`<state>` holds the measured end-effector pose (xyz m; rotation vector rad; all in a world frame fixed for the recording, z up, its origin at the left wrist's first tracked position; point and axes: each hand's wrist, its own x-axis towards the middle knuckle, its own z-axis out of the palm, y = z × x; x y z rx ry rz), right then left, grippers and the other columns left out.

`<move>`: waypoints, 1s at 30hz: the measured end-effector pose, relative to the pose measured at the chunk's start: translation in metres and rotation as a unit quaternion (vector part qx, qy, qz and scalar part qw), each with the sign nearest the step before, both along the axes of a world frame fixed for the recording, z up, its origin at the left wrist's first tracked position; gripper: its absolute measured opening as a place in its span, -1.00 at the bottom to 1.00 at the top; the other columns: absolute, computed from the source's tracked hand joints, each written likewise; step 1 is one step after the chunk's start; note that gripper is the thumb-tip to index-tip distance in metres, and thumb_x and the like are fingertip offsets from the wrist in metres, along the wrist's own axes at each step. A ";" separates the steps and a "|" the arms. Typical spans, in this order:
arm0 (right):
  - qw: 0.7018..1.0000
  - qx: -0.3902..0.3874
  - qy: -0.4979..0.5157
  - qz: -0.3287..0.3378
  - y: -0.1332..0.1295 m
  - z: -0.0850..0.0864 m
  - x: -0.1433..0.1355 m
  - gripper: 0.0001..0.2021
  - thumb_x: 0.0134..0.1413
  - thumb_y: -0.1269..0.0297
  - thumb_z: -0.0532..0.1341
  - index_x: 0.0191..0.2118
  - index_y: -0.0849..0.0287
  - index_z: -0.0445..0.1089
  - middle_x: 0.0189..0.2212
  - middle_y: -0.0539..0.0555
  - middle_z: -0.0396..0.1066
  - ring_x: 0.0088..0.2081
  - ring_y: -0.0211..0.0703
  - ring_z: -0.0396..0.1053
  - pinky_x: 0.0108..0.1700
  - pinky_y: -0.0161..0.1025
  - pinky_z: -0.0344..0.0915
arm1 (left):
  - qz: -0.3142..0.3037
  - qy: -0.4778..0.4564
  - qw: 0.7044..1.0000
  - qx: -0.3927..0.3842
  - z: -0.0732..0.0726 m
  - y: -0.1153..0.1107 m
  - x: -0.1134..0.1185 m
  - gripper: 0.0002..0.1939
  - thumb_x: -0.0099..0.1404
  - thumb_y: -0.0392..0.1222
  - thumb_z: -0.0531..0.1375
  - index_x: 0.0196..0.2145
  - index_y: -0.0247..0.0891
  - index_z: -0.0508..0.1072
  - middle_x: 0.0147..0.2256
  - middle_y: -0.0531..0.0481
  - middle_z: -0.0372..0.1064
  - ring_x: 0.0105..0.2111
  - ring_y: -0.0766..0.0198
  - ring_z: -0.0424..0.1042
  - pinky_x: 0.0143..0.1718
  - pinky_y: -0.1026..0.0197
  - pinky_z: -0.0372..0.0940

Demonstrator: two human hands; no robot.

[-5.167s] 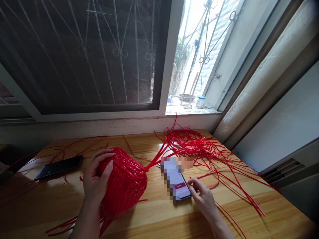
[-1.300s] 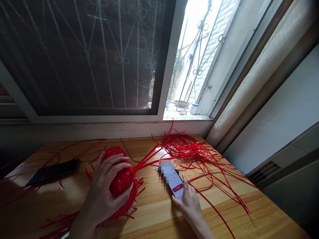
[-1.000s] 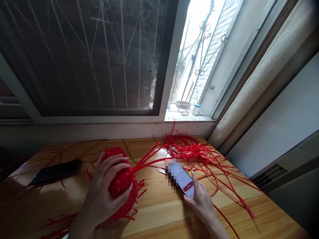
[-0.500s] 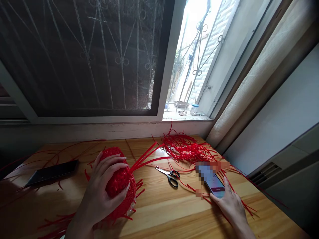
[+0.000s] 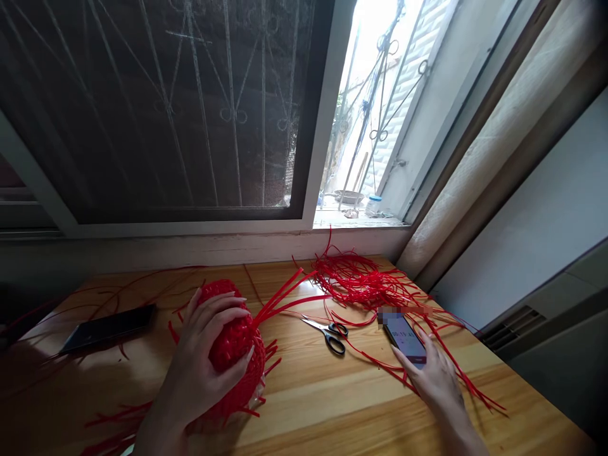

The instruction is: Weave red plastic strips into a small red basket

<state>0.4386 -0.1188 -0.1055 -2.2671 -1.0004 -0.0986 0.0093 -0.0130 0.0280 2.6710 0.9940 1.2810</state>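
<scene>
Clasping red basket (image 5: 232,350) at near left in left hand (image 5: 194,358), pinching phone (image 5: 407,345) at right in right hand (image 5: 436,373), with body apparently woven but loose strands (image 5: 262,318) looking unfinished.

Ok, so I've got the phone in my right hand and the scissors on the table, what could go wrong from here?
Your right hand grips the phone close to loose red strips, so sliding it might snag some.
The scissors lie with their tips near the strands sticking out of the basket; a knock might nick one.
Your left hand holds the basket; letting go could let it roll.
</scene>
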 end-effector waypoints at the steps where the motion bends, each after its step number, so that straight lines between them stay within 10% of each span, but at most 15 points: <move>1: 0.998 0.033 0.043 0.033 0.004 0.012 -0.020 -0.15 -0.13 -0.25 0.13 0.17 0.30 0.27 0.14 0.35 0.31 0.16 0.33 0.24 0.19 0.18 0.16 | -0.001 0.004 1.000 -0.006 0.000 0.000 0.000 -0.59 0.21 -0.25 0.23 0.01 -0.12 0.28 0.04 -0.11 0.35 0.10 0.03 0.29 0.31 -0.37 -0.16; 5: 0.916 0.101 0.282 0.268 0.021 0.068 -0.120 -0.48 0.06 -0.12 0.20 0.01 0.16 0.38 0.03 0.25 0.41 -0.03 0.05 0.42 0.00 -0.06 0.38 | -0.004 0.029 0.999 -0.023 0.000 -0.001 -0.001 -0.57 0.24 -0.22 0.23 0.05 -0.08 0.26 0.09 -0.08 0.36 0.15 0.05 0.29 0.32 -0.38 -0.21; 11: 0.790 0.147 0.309 0.508 0.041 0.136 -0.230 -0.64 0.18 0.17 0.24 0.09 0.07 0.36 -0.01 0.11 0.42 -0.06 -0.18 0.41 -0.02 -0.25 0.39 | 0.032 0.035 0.999 -0.024 -0.001 -0.004 -0.011 -0.53 0.28 -0.16 0.23 0.12 -0.02 0.24 0.18 -0.06 0.31 0.28 0.00 0.14 0.32 -0.42 -0.33; 30: 0.787 0.247 0.318 0.467 0.061 0.142 -0.252 -0.87 0.18 0.30 0.23 -0.22 0.18 0.51 -0.29 0.08 0.54 -0.27 -0.21 0.45 -0.17 -0.30 0.37 | -0.016 0.004 1.000 0.001 -0.002 -0.005 0.003 -0.52 0.22 -0.31 0.22 0.08 -0.07 0.29 0.05 -0.06 0.33 0.14 0.04 0.26 0.35 -0.33 -0.28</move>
